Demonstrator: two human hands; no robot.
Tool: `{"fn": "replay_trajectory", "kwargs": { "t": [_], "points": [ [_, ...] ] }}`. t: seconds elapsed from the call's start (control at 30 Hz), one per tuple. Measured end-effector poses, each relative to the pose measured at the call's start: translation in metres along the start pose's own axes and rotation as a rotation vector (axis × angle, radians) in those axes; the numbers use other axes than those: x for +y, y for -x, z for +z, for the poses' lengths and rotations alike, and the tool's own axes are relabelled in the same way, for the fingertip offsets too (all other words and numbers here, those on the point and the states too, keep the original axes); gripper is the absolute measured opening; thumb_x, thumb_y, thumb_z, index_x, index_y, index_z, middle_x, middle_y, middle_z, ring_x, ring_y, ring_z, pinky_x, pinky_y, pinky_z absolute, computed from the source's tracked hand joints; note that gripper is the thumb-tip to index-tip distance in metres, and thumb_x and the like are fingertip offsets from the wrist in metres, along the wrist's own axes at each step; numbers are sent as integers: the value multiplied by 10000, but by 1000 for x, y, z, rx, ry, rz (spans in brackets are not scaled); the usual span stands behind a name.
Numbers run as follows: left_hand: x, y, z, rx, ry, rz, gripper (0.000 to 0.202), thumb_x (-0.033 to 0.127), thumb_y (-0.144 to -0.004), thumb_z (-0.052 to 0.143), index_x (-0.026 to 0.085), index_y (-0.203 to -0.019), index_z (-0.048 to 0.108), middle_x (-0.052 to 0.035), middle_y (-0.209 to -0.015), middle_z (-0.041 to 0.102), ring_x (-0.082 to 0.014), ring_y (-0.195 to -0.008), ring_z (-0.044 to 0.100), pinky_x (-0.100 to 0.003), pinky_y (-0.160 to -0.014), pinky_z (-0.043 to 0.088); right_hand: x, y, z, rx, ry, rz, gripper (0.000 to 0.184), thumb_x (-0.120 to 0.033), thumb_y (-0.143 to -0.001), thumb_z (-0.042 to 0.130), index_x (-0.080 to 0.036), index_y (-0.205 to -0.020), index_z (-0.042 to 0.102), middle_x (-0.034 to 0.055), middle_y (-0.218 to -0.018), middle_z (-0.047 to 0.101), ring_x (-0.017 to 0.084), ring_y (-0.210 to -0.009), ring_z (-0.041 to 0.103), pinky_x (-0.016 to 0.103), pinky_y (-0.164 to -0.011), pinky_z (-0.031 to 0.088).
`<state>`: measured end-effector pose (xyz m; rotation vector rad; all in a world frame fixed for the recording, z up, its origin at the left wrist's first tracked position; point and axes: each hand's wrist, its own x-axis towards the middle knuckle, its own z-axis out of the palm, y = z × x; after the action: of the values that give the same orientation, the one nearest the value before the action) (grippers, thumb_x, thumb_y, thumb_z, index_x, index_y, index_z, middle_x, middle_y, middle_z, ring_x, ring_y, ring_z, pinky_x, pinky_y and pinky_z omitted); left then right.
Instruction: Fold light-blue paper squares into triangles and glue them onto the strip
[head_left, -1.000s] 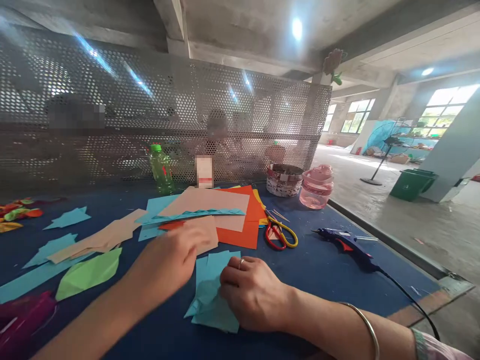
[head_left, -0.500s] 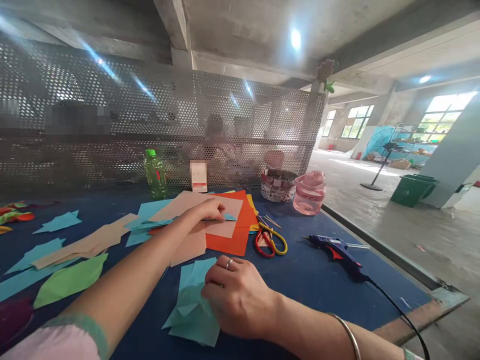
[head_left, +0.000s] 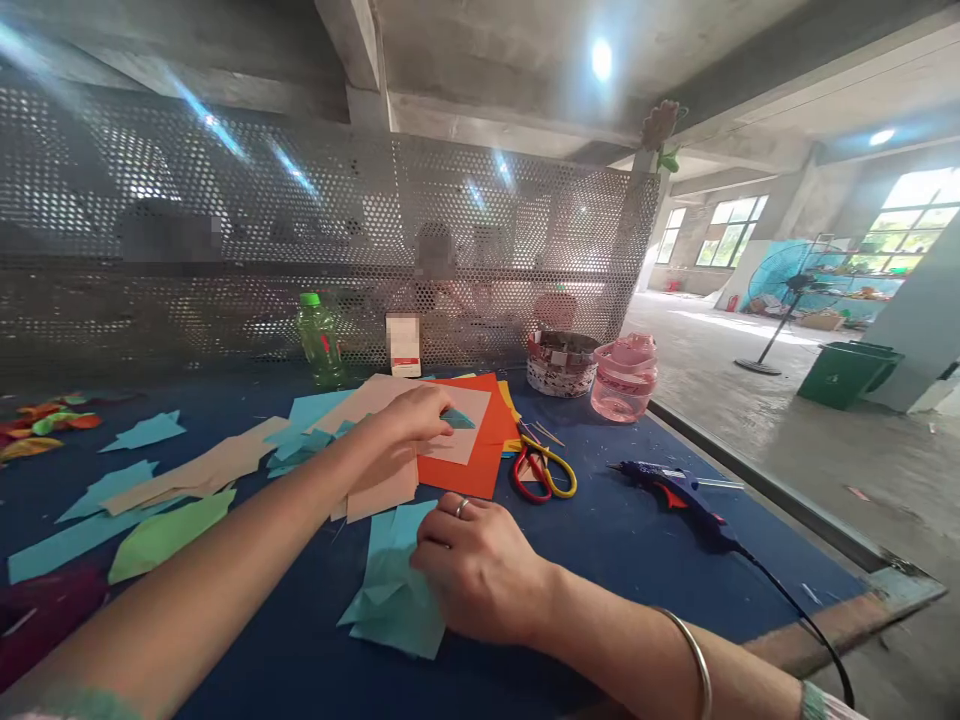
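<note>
Across a blue tabletop (head_left: 600, 540) | my left hand (head_left: 424, 412) pinches a blue strip (head_left: 460, 419) over a pale sheet (head_left: 454, 449) | my right hand (head_left: 480, 570) curls over blue papers (head_left: 397, 562) nearest me, its grip I cannot tell | a hasty tug could crease the strip or drag the loose sheet

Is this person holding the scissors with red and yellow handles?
No, the scissors lie on the table beside the orange paper, apart from both the left hand and the right hand.
</note>
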<state>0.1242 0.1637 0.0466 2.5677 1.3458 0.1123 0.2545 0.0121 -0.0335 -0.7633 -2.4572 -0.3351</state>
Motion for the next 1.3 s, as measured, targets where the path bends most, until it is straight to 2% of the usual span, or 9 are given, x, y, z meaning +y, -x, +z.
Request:
{"fn": "replay_trajectory", "kwargs": {
  "t": [0.1, 0.23, 0.43, 0.57, 0.7, 0.8, 0.9, 1.07, 1.3],
  "points": [
    [9, 28, 4, -13, -114, -19, 325, 359, -947, 614, 171, -1212, 610, -92, -1217, 643, -233, -1019, 651, -448, -864, 563, 1, 0, -2, 46, -13, 3, 106, -109, -810, 578, -190, -805, 646, 34, -829, 646, 173, -758, 521, 271, -619, 404],
    [18, 63, 24, 51, -183, 3, 149, 248, -890, 597, 200, -943, 728, -90, -984, 747, -280, -976, 673, -388, -825, 510, 3, -5, -21, 162, -71, -2, 206, -80, -836, 510, -187, -836, 686, 45, -852, 686, 178, -804, 567, 280, -694, 465],
    [19, 88, 41, 95, -183, 84, 188, 272, -882, 594, 245, -986, 748, -76, -1001, 779, -284, -1026, 681, -335, -818, 482, 5, 16, -65, 338, -121, 276, 276, -71, -889, 476, -176, -990, 710, 86, -967, 712, 193, -893, 635, 325, -810, 519],
    [16, 89, 42, 103, -184, 76, 177, 289, -884, 592, 251, -954, 751, -85, -971, 775, -278, -952, 703, -313, -744, 489, 27, 66, -93, 225, 4, 567, 254, -169, -942, 462, -195, -993, 710, 79, -984, 713, 199, -901, 661, 315, -817, 505],
    [13, 88, 44, 103, -189, 93, 171, 266, -869, 581, 245, -890, 749, -92, -912, 771, -285, -919, 706, -320, -715, 482, 60, 122, -125, -72, 239, 1113, 274, -315, -947, 475, -218, -1014, 723, 63, -991, 721, 192, -847, 666, 281, -753, 458],
    [12, 87, 44, 107, -181, 100, 180, 278, -851, 570, 245, -841, 746, -81, -850, 761, -267, -799, 707, -294, -610, 451, 77, 153, -141, -141, 336, 1325, 297, -345, -922, 496, -185, -869, 741, 103, -892, 726, 223, -792, 663, 282, -647, 400],
    [10, 86, 43, 114, -171, 108, 207, 288, -846, 544, 255, -867, 747, -78, -871, 763, -273, -774, 705, -292, -565, 430, 87, 170, -142, -180, 329, 1431, 382, -451, -928, 488, -193, -786, 731, 84, -742, 705, 217, -727, 646, 270, -597, 352],
    [4, 83, 43, 103, -187, 117, 242, 314, -853, 512, 264, -876, 748, -84, -899, 768, -320, -874, 705, -320, -600, 449, 100, 176, -128, -182, 227, 1460, 459, -607, -843, 559, -189, -709, 694, 38, -632, 629, 177, -642, 571, 256, -567, 310],
    [3, 85, 39, 90, -205, 92, 279, 329, -874, 499, 264, -920, 766, -98, -914, 770, -327, -896, 696, -328, -613, 451, 114, 183, -124, -85, 9, 1484, 390, -497, -737, 662, -159, -552, 605, -44, -461, 439, 107, -505, 410, 254, -529, 265]
  ]
}}
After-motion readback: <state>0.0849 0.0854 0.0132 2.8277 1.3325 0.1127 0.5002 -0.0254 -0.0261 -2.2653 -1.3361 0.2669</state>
